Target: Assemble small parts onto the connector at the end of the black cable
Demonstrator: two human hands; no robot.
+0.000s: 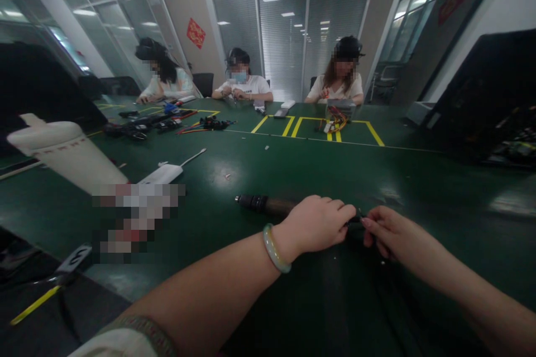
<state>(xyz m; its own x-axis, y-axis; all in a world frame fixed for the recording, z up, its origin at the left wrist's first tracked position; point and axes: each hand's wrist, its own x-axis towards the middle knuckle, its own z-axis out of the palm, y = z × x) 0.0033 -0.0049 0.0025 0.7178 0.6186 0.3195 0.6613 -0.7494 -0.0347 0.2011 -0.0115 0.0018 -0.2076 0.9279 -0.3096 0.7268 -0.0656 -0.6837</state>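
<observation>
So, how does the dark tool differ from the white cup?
The dark tool is slender; the white cup is much wider. The left hand partly covers the tool, while the cup is untouched. The tool ends in a metal tip; the cup has a lid on top. Both are longer than they are wide.

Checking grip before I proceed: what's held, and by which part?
Left hand: the dark tool, by its rear end. Right hand: pinching a black piece there, too dark to identify.
</observation>
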